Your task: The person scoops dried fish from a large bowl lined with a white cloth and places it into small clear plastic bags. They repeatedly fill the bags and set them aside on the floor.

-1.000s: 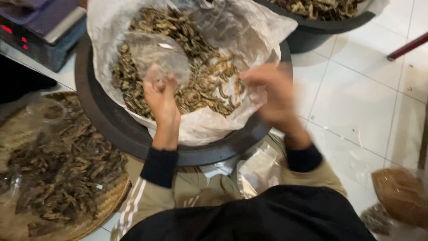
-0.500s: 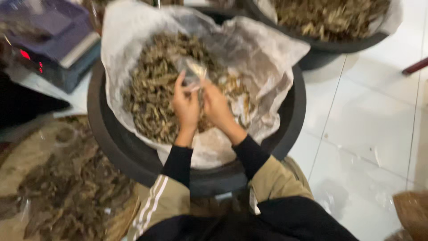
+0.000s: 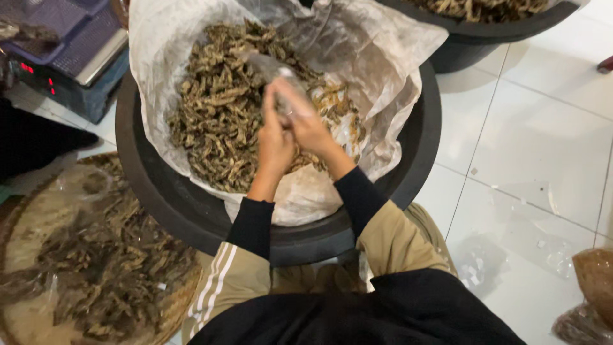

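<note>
My left hand (image 3: 274, 144) and my right hand (image 3: 306, 121) meet above a big black tub (image 3: 408, 172). Both grip a small clear plastic bag (image 3: 271, 67), which sticks up and to the left from my fingers. The tub is lined with a white plastic sheet (image 3: 377, 57) and holds a heap of dried brown-green strips (image 3: 217, 108). My hands hover just over the right side of that heap. What the bag holds is too blurred to tell.
A blue scale with a red display (image 3: 64, 57) stands at the upper left. A woven tray (image 3: 38, 217) with packed bags of dried strips lies at the lower left. A second black tub (image 3: 485, 32) sits at the top right. Filled bags (image 3: 590, 287) and an empty clear bag (image 3: 479, 262) lie on the white tile floor.
A second ago my hands were apart, the left holding up the bag. They came together over the tub and now both grip the bag.
</note>
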